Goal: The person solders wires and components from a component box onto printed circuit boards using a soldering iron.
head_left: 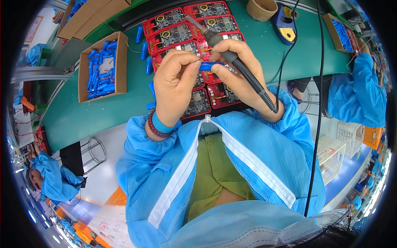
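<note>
My right hand [244, 68] is closed around a soldering iron [248, 77], its metal tip angled up to the far left, away from my fingers. Between the thumb and fingers of that same hand lies a blue cylindrical battery [210, 66]. At the battery's left end, my left hand [178, 76] is closed in a pinch; whatever is between its fingertips is too small to make out. Beneath both hands sit rows of red cases [223, 94] with circuit boards in them, partly hidden by my hands.
On the left stands a cardboard box [120, 68] of blue batteries, with several loose batteries [144, 50] beside the red cases. A soldering iron stand [285, 25] and a tan round pot [261, 9] are at the far right. A black cable [319, 103] hangs down. Co-workers sit both sides.
</note>
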Demonstrator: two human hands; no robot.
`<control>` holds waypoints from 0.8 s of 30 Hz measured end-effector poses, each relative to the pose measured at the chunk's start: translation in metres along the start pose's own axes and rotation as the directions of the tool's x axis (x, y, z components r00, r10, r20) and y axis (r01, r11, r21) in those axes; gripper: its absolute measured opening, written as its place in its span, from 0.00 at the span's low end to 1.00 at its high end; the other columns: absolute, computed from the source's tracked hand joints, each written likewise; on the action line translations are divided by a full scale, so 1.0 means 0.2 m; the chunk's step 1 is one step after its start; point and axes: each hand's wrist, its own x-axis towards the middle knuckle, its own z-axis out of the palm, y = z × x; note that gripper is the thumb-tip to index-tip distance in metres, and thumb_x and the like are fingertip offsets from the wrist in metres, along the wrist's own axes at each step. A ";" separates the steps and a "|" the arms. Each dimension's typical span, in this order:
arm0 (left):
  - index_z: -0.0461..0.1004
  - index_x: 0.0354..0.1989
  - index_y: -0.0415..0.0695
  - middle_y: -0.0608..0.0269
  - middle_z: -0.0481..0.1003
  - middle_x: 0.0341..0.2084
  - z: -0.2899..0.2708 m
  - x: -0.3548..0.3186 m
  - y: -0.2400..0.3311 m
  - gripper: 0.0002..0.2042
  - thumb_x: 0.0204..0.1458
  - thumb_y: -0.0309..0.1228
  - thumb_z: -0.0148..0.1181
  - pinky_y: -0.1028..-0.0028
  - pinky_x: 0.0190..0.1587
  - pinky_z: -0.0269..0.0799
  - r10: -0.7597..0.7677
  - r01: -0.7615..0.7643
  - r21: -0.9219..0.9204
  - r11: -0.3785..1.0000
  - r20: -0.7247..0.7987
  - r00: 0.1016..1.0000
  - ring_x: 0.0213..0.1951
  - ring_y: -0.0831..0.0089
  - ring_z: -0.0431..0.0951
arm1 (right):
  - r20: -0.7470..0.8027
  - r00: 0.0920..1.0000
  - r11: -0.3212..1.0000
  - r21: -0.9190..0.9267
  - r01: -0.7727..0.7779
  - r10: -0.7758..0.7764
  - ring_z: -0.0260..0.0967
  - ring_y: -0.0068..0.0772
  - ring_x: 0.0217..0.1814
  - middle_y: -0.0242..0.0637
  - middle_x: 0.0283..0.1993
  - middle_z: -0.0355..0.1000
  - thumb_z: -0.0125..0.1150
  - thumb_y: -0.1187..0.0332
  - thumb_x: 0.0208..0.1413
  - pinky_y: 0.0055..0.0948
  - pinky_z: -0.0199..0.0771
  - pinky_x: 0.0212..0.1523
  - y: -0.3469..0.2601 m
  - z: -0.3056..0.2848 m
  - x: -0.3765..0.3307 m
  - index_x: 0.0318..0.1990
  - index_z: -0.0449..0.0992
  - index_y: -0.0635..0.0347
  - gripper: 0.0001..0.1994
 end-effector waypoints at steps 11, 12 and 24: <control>0.74 0.35 0.35 0.63 0.74 0.29 0.00 -0.03 0.04 0.04 0.53 0.22 0.55 0.81 0.33 0.68 -0.213 0.222 -0.148 0.964 0.075 0.974 0.31 0.80 0.72 | 0.047 0.996 0.995 -0.066 0.077 -0.074 0.72 0.30 0.36 0.36 0.35 0.70 0.60 0.80 0.46 0.24 0.73 0.36 -0.05 -0.03 0.05 0.44 0.69 0.57 0.16; 0.75 0.35 0.36 0.63 0.75 0.29 0.00 -0.04 0.04 0.04 0.54 0.23 0.55 0.81 0.35 0.68 -0.233 0.251 -0.188 0.949 0.115 0.966 0.31 0.80 0.73 | 0.046 0.996 0.995 -0.065 0.074 -0.071 0.72 0.30 0.36 0.36 0.35 0.70 0.60 0.80 0.46 0.24 0.73 0.36 -0.05 -0.03 0.04 0.44 0.69 0.57 0.16; 0.73 0.38 0.39 0.65 0.74 0.32 -0.03 -0.03 0.01 0.06 0.53 0.25 0.56 0.81 0.40 0.65 -0.404 0.637 -0.603 0.480 0.493 0.771 0.34 0.80 0.70 | 0.196 0.909 0.914 -0.108 0.392 -0.367 0.71 0.36 0.30 0.37 0.30 0.72 0.62 0.84 0.40 0.28 0.71 0.29 -0.07 -0.07 0.08 0.38 0.73 0.60 0.15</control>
